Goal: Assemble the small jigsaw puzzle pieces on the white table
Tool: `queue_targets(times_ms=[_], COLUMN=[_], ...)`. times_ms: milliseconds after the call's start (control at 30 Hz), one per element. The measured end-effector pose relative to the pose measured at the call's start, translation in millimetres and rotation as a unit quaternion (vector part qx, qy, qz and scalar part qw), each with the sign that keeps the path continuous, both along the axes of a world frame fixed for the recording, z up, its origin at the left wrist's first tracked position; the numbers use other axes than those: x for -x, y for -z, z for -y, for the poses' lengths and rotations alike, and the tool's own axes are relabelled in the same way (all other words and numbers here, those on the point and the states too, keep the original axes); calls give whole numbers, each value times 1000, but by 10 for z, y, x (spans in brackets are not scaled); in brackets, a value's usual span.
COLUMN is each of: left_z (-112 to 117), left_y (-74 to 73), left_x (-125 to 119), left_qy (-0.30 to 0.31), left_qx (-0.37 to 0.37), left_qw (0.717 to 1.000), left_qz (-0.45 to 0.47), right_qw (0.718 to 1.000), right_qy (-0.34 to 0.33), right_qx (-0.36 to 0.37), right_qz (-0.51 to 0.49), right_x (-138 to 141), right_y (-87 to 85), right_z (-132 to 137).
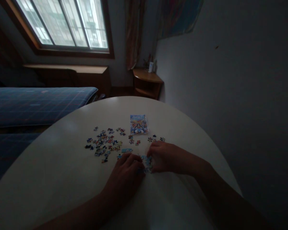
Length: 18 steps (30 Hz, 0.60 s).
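A small section of joined jigsaw puzzle (147,163), mostly light blue, lies flat on the table between my hands. My left hand (129,171) rests at its left side, fingers bent and pressed onto its edge. At the right side my right hand (164,156) is closed, thumb and fingers pinching at the puzzle's edge; the fingertips are partly hidden. Just beyond my left hand lies a blue strip of puzzle (127,150). Loose jigsaw pieces (103,140) are spread to the left, and several more pieces (156,139) lie beyond my right hand.
A picture sheet (139,124) with a blue cartoon design lies farther back on the round white table (69,179). To the right is a wall (249,95). A plaid-covered bed (38,103) stands at the left, and a corner shelf (147,76) behind the table.
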<state>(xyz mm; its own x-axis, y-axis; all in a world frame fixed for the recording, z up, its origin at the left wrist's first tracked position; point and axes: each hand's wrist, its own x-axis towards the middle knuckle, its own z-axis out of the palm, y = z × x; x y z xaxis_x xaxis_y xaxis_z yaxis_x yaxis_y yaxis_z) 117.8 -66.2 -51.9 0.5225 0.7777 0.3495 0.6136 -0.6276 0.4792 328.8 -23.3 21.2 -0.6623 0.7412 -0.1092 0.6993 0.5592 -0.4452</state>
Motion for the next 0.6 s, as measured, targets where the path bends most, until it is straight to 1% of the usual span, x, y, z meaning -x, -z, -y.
queue_targets(times_ms=[133, 267, 600], left_z=[-9, -10, -7], left_y=[6, 12, -5], left_x=[-4, -7, 0], left_qy=[-4, -12, -20], left_qx=[10, 15, 14], left_qw=[1000, 1000, 1000], left_qz=[0, -4, -12], right_qw=[1000, 999, 999], right_qy=[-18, -35, -40], right_qx=[2, -11, -34], right_qz=[-18, -17, -7], right_x=[10, 32, 50], right_y=[1, 26, 78], right_z=[11, 16, 28])
